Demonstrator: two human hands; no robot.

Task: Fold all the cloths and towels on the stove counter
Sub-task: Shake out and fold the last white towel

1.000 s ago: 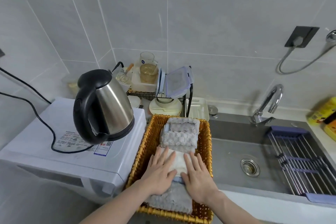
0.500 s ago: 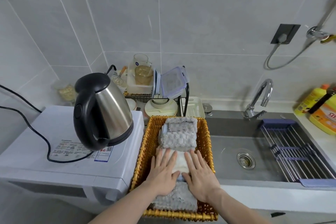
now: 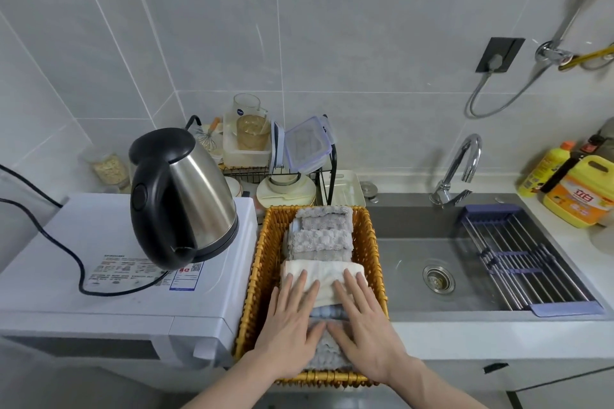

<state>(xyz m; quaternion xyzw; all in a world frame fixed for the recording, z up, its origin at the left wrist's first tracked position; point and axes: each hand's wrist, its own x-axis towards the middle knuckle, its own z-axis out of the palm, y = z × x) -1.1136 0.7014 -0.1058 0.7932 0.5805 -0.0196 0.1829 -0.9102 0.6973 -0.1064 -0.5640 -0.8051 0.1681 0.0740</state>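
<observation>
A yellow wicker basket (image 3: pixel 265 262) holds a row of folded cloths. Grey waffle towels (image 3: pixel 319 236) fill its far half. A folded white towel (image 3: pixel 322 272) lies in the middle, with a light blue cloth (image 3: pixel 327 313) and another grey towel (image 3: pixel 327 352) nearer me. My left hand (image 3: pixel 289 325) and my right hand (image 3: pixel 365 322) lie flat side by side, fingers straight, pressing down on the white, blue and near grey cloths.
A steel kettle (image 3: pixel 186 199) with a black cord stands on a white appliance (image 3: pixel 99 276) left of the basket. A steel sink (image 3: pixel 415 262) with a faucet (image 3: pixel 461 169) and a roll-up drying rack (image 3: pixel 521 259) lies to the right. A dish rack (image 3: pixel 282 163) stands behind. Detergent bottles (image 3: pixel 578 196) sit far right.
Both hands stay flat on the cloths in the basket, spread slightly further apart. The view has shifted right, showing more of the sink side and the bottles.
</observation>
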